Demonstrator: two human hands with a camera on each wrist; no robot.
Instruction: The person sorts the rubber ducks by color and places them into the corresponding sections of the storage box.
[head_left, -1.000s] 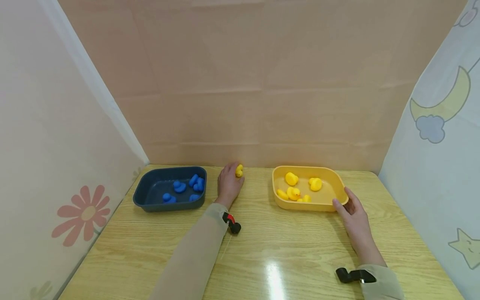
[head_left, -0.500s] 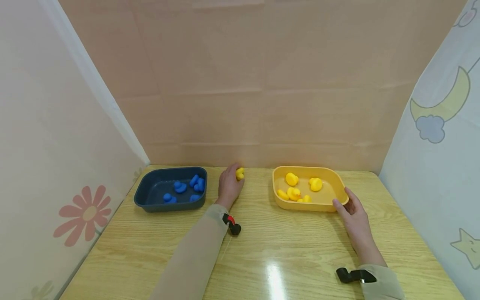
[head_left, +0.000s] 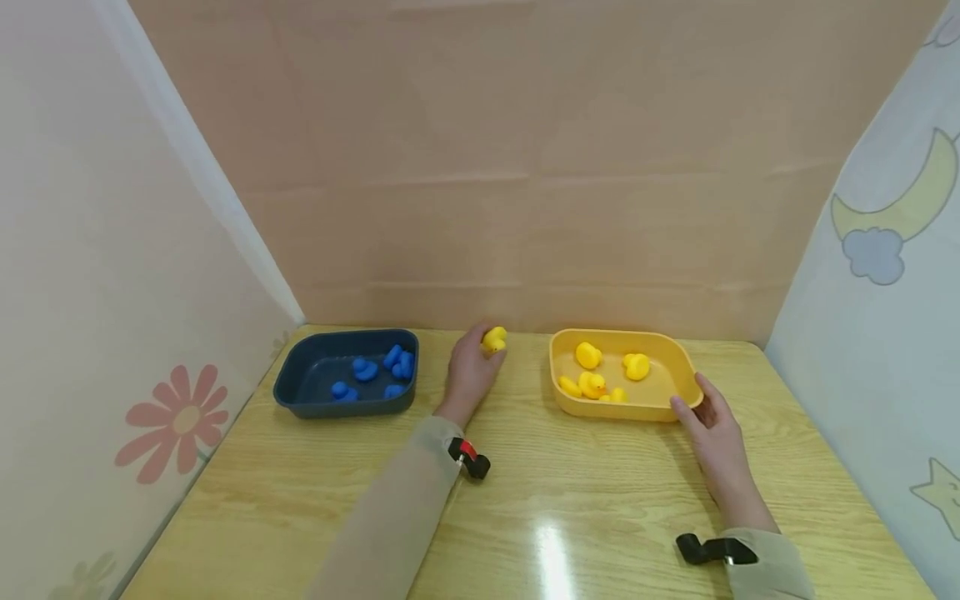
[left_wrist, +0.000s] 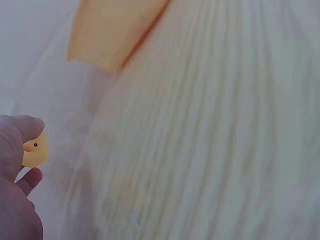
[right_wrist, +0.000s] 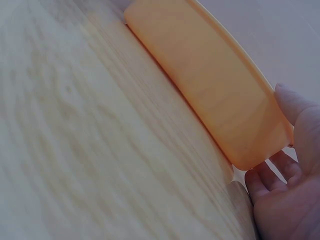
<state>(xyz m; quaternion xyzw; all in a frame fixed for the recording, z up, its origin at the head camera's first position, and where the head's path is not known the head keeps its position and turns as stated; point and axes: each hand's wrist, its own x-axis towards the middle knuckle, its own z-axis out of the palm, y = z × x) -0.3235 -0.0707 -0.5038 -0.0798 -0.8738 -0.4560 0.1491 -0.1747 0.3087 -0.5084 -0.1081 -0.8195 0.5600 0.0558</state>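
A small yellow rubber duck (head_left: 494, 339) is pinched between the thumb and fingers of my left hand (head_left: 471, 372), between the two trays and near the back wall. In the left wrist view the duck's eye and orange beak (left_wrist: 28, 147) show between the fingertips. My right hand (head_left: 717, 446) grips the right front corner of a yellow tray (head_left: 618, 411), thumb at the rim and fingers against the outside. Inside that tray lie several yellow ducks (head_left: 592, 384), some upright and some tipped over. The right wrist view shows the tray's outer wall (right_wrist: 200, 75) beside the hand.
A dark blue tray (head_left: 306, 385) with several blue ducks (head_left: 365, 369) stands at the left on the wooden table (head_left: 570, 475). A brown paper backdrop (head_left: 480, 208) closes off the back. Patterned white sheets (head_left: 862, 350) hang on both sides.
My left hand has lifted the yellow duck and moved slightly right with it, toward the yellow tray. The right hand keeps its hold on the tray corner. The head view has shifted slightly.
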